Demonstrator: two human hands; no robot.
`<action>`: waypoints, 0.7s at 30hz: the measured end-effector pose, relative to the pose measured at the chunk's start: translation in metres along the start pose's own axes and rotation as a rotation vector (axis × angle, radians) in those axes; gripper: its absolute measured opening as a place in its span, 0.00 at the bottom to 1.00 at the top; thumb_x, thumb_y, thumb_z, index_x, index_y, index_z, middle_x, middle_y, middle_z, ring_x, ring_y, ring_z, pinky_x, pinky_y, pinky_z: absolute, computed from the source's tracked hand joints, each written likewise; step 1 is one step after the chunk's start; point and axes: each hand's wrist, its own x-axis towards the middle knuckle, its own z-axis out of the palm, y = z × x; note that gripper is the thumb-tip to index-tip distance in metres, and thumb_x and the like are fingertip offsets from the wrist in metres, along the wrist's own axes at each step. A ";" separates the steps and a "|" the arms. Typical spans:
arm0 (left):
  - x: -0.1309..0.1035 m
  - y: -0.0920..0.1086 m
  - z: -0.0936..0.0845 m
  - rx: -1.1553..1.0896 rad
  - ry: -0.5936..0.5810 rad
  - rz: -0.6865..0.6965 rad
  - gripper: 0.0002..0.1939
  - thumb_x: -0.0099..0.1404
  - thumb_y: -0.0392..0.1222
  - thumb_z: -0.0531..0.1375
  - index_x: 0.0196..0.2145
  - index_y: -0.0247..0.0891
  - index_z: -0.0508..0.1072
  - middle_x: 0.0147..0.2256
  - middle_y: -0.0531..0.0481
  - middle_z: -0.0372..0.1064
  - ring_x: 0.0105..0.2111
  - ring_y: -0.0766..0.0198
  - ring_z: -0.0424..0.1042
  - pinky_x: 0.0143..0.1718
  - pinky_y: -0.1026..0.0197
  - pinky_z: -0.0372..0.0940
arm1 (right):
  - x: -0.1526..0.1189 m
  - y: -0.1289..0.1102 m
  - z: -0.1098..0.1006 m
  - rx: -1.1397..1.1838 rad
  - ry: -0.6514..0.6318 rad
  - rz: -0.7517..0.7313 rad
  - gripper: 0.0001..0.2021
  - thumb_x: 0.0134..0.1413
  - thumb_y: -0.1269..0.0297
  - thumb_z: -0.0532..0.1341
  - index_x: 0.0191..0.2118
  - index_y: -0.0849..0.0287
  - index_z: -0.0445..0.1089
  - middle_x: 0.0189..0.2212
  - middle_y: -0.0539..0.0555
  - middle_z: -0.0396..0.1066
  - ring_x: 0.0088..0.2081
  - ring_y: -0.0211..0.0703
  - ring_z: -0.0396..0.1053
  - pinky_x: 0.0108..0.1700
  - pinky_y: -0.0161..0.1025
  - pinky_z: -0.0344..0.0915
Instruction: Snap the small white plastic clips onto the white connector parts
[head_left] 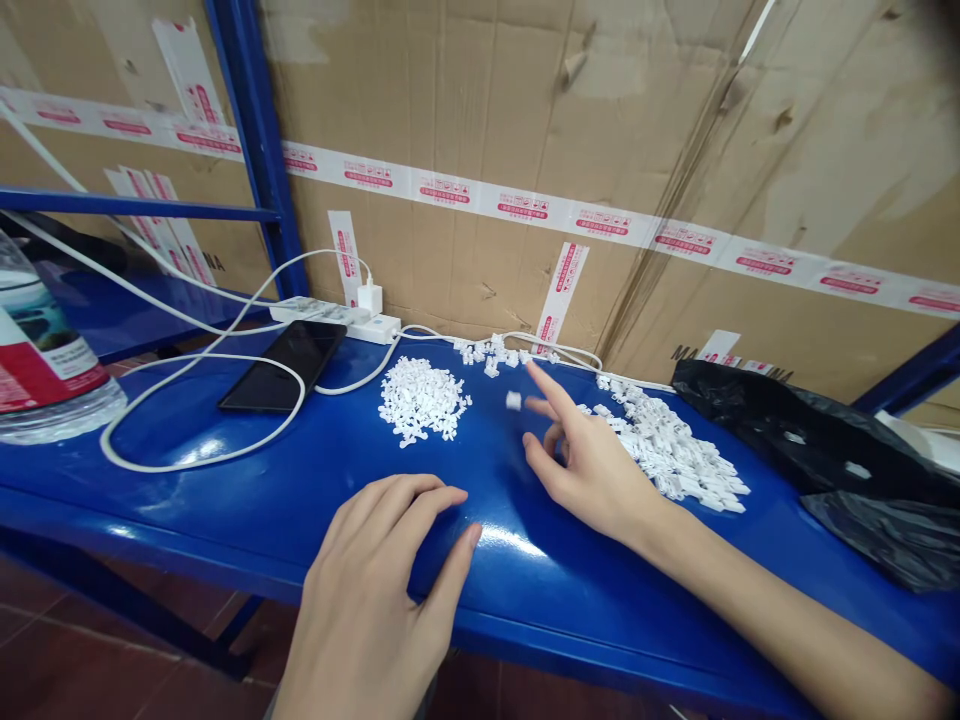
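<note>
My right hand (581, 450) is over the middle of the blue table (315, 500), index finger stretched forward and the other fingers loosely bent, nothing between them. Just off its fingertips, a small white plastic piece (513, 400) looks blurred and apart from the hand. Near the front edge, my left hand (386, 570) has thumb and fingers apart and holds nothing. A pile of tiny white plastic parts (424, 398) lies beyond it. Beside my right wrist spreads a larger pile of white plastic pieces (679, 445). Several similar white pieces (491, 352) are scattered at the back.
At the left are a black phone (285, 368), a white power strip (330, 315) with looping cables, and a large bottle (45, 360). A black plastic bag (825, 440) lies at the right. Cardboard boxes (465, 100) stand behind, with a blue post (259, 130).
</note>
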 end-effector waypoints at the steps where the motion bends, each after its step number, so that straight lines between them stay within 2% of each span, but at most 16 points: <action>1: 0.000 0.000 0.000 -0.001 -0.001 -0.003 0.10 0.70 0.48 0.58 0.44 0.47 0.76 0.45 0.49 0.77 0.46 0.52 0.75 0.45 0.49 0.71 | 0.000 0.002 0.000 -0.039 0.020 0.011 0.37 0.61 0.65 0.56 0.74 0.59 0.43 0.27 0.50 0.75 0.25 0.45 0.71 0.32 0.42 0.67; 3: 0.000 0.000 0.000 -0.003 -0.003 -0.009 0.10 0.70 0.49 0.58 0.44 0.47 0.76 0.45 0.49 0.77 0.46 0.52 0.74 0.45 0.50 0.71 | 0.001 0.006 0.001 -0.131 0.050 0.019 0.42 0.61 0.64 0.56 0.75 0.62 0.35 0.31 0.55 0.77 0.28 0.49 0.73 0.33 0.44 0.68; 4: 0.000 0.000 -0.001 -0.003 -0.004 -0.011 0.09 0.70 0.49 0.58 0.44 0.48 0.76 0.45 0.49 0.77 0.47 0.52 0.74 0.45 0.50 0.71 | 0.002 0.009 0.001 -0.173 0.063 0.013 0.42 0.61 0.64 0.56 0.75 0.62 0.35 0.36 0.59 0.78 0.31 0.50 0.74 0.34 0.46 0.69; 6: -0.001 0.000 -0.001 -0.002 -0.006 -0.011 0.09 0.70 0.49 0.58 0.44 0.48 0.76 0.45 0.49 0.77 0.47 0.52 0.74 0.45 0.50 0.70 | 0.006 0.016 0.000 -0.264 0.094 0.002 0.36 0.62 0.63 0.56 0.73 0.62 0.48 0.51 0.66 0.74 0.40 0.53 0.75 0.39 0.48 0.71; 8: -0.002 -0.001 -0.001 -0.003 -0.014 -0.009 0.09 0.70 0.49 0.58 0.44 0.48 0.76 0.46 0.50 0.76 0.47 0.52 0.74 0.45 0.49 0.70 | 0.011 0.025 -0.004 -0.394 0.127 0.012 0.25 0.63 0.64 0.54 0.64 0.62 0.66 0.59 0.67 0.68 0.49 0.58 0.72 0.46 0.52 0.70; 10: -0.003 -0.001 -0.001 -0.001 -0.019 -0.008 0.09 0.70 0.50 0.59 0.44 0.49 0.76 0.46 0.51 0.76 0.47 0.51 0.74 0.46 0.49 0.70 | 0.015 0.035 -0.010 -0.568 0.127 0.076 0.18 0.64 0.65 0.53 0.53 0.63 0.75 0.57 0.67 0.70 0.54 0.63 0.69 0.50 0.55 0.67; 13: -0.004 -0.002 0.000 0.008 -0.034 -0.010 0.10 0.69 0.50 0.59 0.45 0.49 0.76 0.47 0.52 0.75 0.49 0.50 0.73 0.47 0.47 0.69 | 0.019 0.048 -0.020 -0.774 0.024 0.253 0.16 0.64 0.66 0.53 0.44 0.66 0.78 0.46 0.70 0.75 0.51 0.68 0.70 0.46 0.57 0.65; 15: -0.004 -0.002 0.000 0.011 -0.045 -0.013 0.10 0.70 0.50 0.59 0.45 0.50 0.75 0.47 0.52 0.75 0.49 0.51 0.73 0.47 0.47 0.69 | 0.019 0.054 -0.025 -0.811 -0.035 0.316 0.16 0.64 0.66 0.53 0.39 0.66 0.78 0.42 0.71 0.76 0.49 0.69 0.71 0.43 0.55 0.64; 21: -0.003 -0.002 0.000 0.008 -0.041 -0.012 0.10 0.70 0.51 0.59 0.45 0.49 0.76 0.47 0.51 0.75 0.48 0.51 0.73 0.46 0.48 0.70 | 0.022 0.056 -0.025 -0.748 -0.038 0.246 0.14 0.64 0.67 0.54 0.40 0.61 0.79 0.42 0.65 0.78 0.47 0.61 0.72 0.43 0.51 0.61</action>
